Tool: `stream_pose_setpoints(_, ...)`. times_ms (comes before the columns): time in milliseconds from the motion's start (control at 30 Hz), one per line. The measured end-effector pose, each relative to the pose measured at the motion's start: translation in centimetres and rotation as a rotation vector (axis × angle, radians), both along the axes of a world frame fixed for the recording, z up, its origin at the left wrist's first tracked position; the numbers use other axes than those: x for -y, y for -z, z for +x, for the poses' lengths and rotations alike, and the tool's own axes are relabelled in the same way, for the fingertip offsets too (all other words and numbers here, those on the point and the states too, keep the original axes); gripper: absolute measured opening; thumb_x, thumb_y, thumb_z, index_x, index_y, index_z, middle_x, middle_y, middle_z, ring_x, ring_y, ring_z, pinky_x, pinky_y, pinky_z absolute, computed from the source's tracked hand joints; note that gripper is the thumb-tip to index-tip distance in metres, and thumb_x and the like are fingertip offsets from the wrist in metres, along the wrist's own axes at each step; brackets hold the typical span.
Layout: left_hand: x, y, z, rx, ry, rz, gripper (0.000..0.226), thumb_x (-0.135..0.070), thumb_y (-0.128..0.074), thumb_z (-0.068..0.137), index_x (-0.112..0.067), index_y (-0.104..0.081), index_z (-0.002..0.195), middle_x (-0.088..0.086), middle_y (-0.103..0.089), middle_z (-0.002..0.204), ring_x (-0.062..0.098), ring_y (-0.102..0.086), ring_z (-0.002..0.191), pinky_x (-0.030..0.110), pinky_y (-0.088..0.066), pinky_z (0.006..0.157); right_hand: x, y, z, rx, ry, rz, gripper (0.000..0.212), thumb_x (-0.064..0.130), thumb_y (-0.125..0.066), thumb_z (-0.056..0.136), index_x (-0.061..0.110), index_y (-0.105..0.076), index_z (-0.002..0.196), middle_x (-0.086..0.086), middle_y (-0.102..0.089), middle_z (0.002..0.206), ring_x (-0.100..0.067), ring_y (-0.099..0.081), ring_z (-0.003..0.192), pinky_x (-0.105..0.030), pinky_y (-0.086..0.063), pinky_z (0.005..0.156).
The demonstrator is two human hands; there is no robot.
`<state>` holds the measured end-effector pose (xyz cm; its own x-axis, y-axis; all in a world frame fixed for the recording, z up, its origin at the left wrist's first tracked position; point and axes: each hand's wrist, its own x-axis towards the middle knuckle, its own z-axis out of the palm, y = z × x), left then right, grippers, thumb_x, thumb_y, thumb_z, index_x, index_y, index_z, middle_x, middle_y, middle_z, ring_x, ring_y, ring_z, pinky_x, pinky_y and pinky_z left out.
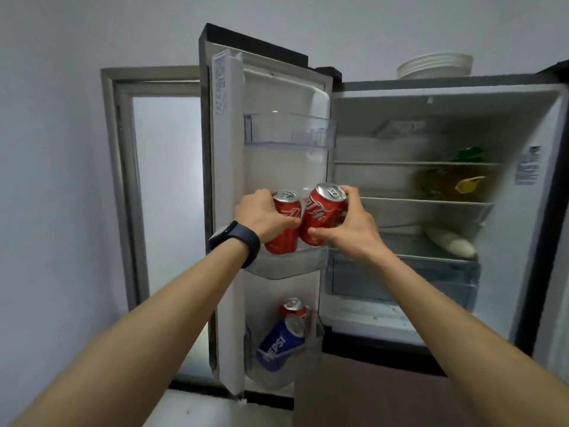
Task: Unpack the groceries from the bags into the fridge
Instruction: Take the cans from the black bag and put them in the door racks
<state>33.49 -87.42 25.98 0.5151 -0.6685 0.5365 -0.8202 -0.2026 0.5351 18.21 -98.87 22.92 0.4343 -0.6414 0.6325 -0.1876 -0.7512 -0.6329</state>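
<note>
— Red cola cans, two. Position relative to the open fridge door (228, 211)?
— Both at the door's middle shelf (286, 268). Left can (288, 212) is upright with its base inside the shelf. Right can (321, 215) is just beside it, tilted with its top leaning away from the door. Cannot tell whether its base rests on the shelf.
— Hands?
— Left hand (264, 215), with a black wristband (237, 241), has its fingers curled round the left can's side. Right hand (351, 229) grips the right can, thumb low on the front, fingers wrapped behind up to the rim.
— Lower on the door?
— Bottom bin (315, 331) holds a blue Pepsi can (278, 346), leaning, with another red can (294, 306) behind it.
— Right of the door?
— Inside the cabinet a long white vegetable (451, 243) lies on a shelf. White plates (435, 66) are stacked on top of the fridge.
</note>
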Motion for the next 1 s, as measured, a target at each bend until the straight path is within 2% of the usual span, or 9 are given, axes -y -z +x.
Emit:
stream_pose_setpoints(100,1.7,0.6,-0.2,-0.029,-0.132,0.127,0.057,-0.053,-0.084,0.065,-0.020,-0.068,0.108,0.003,-0.072,0.105,0.024,-0.067,0.092,0.031,-0.054,0.076,3.1,0.1,1.3,-0.116,-0.034,-0.029,0.095,0.031,-0.094,0.058,0.027,-0.041,0.136,0.003,-0.054,0.124,-0.018,-0.057,0.113,-0.033,-0.048,0.098)
stream_pose_setpoints(200,2.6,0.8,0.0,-0.088,-0.224,0.165,0.054,-0.046,-0.083,0.069,-0.015,-0.066,0.110,0.008,-0.070,0.110,0.029,-0.066,0.097,0.035,-0.055,0.082,4.9,0.1,2.9,-0.235,-0.097,-0.055,0.096,0.032,-0.095,0.054,0.021,-0.046,0.136,-0.002,-0.056,0.129,-0.020,-0.057,0.117,-0.033,-0.048,0.100)
stream_pose_setpoints(300,3.1,0.2,0.4,-0.118,-0.271,0.187,0.057,-0.044,-0.082,0.074,-0.013,-0.061,0.117,0.010,-0.067,0.117,0.031,-0.064,0.103,0.039,-0.055,0.088,6.0,-0.1,4.4,-0.332,-0.153,-0.073,0.097,0.033,-0.094,0.060,0.020,-0.041,0.140,-0.003,-0.060,0.130,-0.022,-0.060,0.117,-0.037,-0.051,0.099)
stream_pose_setpoints(433,3.4,-0.4,0.7,-0.093,-0.326,0.213,0.070,-0.042,-0.078,0.080,-0.012,-0.043,0.132,0.013,-0.059,0.127,0.035,-0.060,0.111,0.044,-0.053,0.093,6.6,-0.3,5.9,-0.466,-0.073,-0.188,0.091,0.051,-0.087,0.066,0.020,-0.037,0.135,-0.006,-0.063,0.126,-0.029,-0.063,0.110,-0.044,-0.054,0.092)
stream_pose_setpoints(600,3.6,-0.2,0.8,0.021,-0.383,0.234,0.053,-0.048,-0.070,0.084,-0.017,-0.051,0.123,0.012,-0.063,0.123,0.034,-0.061,0.106,0.040,-0.053,0.089,6.3,0.2,7.0,-0.409,-0.001,-0.303,0.095,0.064,-0.080,0.066,0.017,-0.042,0.140,-0.007,-0.054,0.133,-0.030,-0.058,0.119,-0.047,-0.049,0.100)
stream_pose_setpoints(800,3.9,-1.1,0.7,0.042,-0.358,0.258,0.050,-0.045,-0.069,0.086,-0.019,-0.059,0.127,0.007,-0.066,0.122,0.028,-0.063,0.107,0.033,-0.051,0.085,6.5,0.8,6.4,-0.307,-0.047,-0.281,0.086,0.056,-0.082,0.071,0.020,-0.038,0.135,-0.007,-0.062,0.126,-0.029,-0.063,0.112,-0.045,-0.053,0.094)
stream_pose_setpoints(900,4.1,-1.5,0.6,0.027,-0.336,0.275,0.055,-0.045,-0.067,0.088,-0.017,-0.056,0.135,0.008,-0.065,0.126,0.028,-0.064,0.110,0.036,-0.052,0.093,6.5,1.4,5.8,-0.264,-0.073,-0.283,0.081,0.053,-0.078,0.077,0.023,-0.035,0.139,-0.006,-0.065,0.125,-0.026,-0.066,0.109,-0.041,-0.052,0.091)
stream_pose_setpoints(1000,4.0,-0.9,0.7,0.012,-0.314,0.251,0.058,-0.043,-0.066,0.089,-0.016,-0.051,0.139,0.010,-0.061,0.129,0.028,-0.064,0.110,0.041,-0.054,0.094,6.3,1.6,5.7,-0.230,-0.084,-0.291,0.076,0.052,-0.075,0.081,0.024,-0.038,0.141,-0.004,-0.066,0.123,-0.024,-0.067,0.106,-0.038,-0.052,0.090)
